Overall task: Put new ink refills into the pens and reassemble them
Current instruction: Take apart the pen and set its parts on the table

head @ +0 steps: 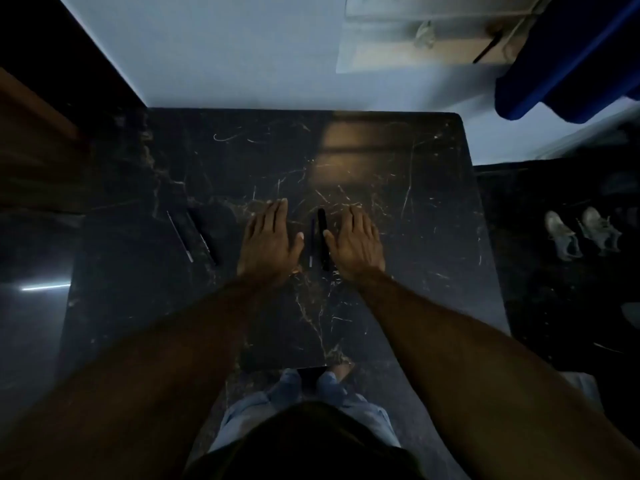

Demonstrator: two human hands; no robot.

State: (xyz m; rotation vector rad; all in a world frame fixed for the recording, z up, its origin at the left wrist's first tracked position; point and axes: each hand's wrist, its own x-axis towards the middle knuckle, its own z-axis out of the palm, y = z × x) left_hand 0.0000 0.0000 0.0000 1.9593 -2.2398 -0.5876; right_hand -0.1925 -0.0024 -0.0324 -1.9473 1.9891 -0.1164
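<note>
Neither grip holds anything: both hands lie flat and spread, palms down, on a dark marbled counter [381,306] seen from above in dim light. The left hand [272,237] rests with fingers straight and pointing away from the person, thumb stretched toward the middle. The right hand [356,242] mirrors it, thumb reaching inward.

Between the two hands lie two thin items, side by side and running away from the person. The thicker one is a black pen [323,239], just beside the right thumb, which appears to touch it. To its left sits a slim ink refill [311,242] with a pale tip at the near end, close to the left thumb but apart from it.

Well to the left of the left hand lies a second pair, both angled diagonally. The inner one is another black pen [203,237], and just outside it is a second thin refill [180,237], silvery and narrow. The two lie near each other without touching.

Both bare forearms stretch from the bottom corners toward the middle of the counter. Below the near edge of the counter, the person's pale blue trousers [304,403] show. On the dark floor to the right stands a pair of light shoes [581,233]. A blue fabric shape [568,64] fills the upper right corner, and a pale wall runs behind the counter.
</note>
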